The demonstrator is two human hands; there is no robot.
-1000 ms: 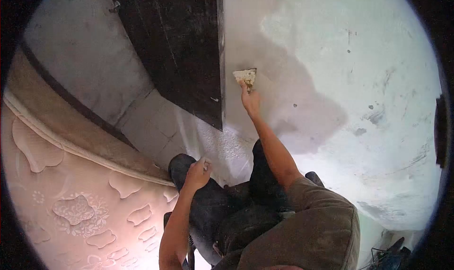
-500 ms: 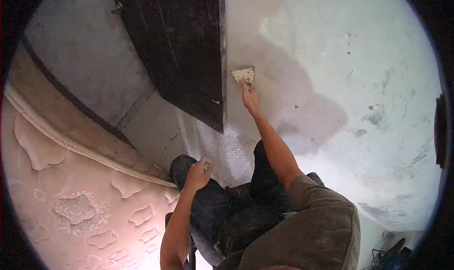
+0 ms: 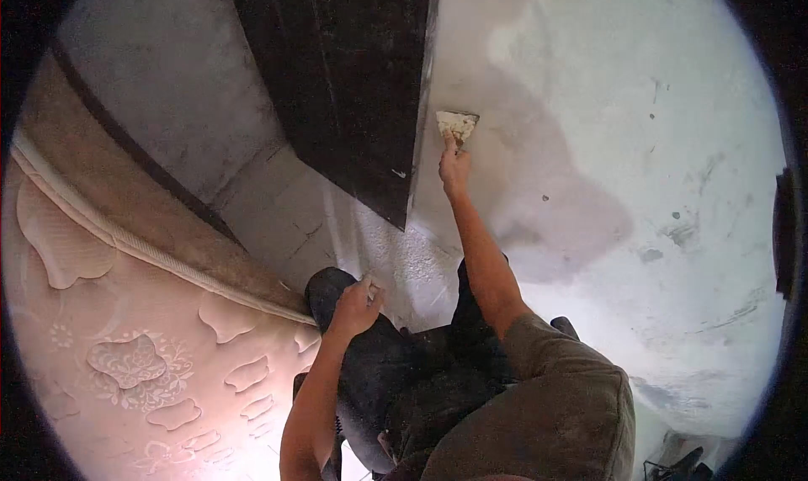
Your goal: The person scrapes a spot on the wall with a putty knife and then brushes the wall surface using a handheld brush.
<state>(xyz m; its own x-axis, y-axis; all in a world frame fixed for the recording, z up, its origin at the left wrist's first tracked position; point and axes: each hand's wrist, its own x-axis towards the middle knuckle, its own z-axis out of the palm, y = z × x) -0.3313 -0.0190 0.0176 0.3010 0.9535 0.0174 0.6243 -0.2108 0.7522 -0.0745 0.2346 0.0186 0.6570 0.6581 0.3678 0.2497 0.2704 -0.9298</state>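
My right hand [image 3: 455,170] is wrapped round the handle of a putty knife [image 3: 457,125], its index finger stretched along the tool toward the blade. Pale, lumpy filler covers the blade face turned toward me. The knife is at the wall [image 3: 581,69], just right of the dark door's edge, over a damp-looking grey-beige patch [image 3: 551,161]. Whether the blade edge presses on the wall is hard to tell. My left hand [image 3: 358,308] rests by my left knee with its fingers curled and whitish at the tips; what they hold, if anything, cannot be made out.
A dark door [image 3: 345,85] stands close on the left of the knife. A pink patterned mattress [image 3: 143,313] fills the lower left, beside a brown curved edge [image 3: 160,195]. Tiled floor [image 3: 286,203] shows below the door. Dark items [image 3: 682,464] lie at bottom right.
The view has tilted slightly, shifting the door and wall rightward. My right hand with the putty knife has moved a little up along the wall. My left hand stays near the knee.
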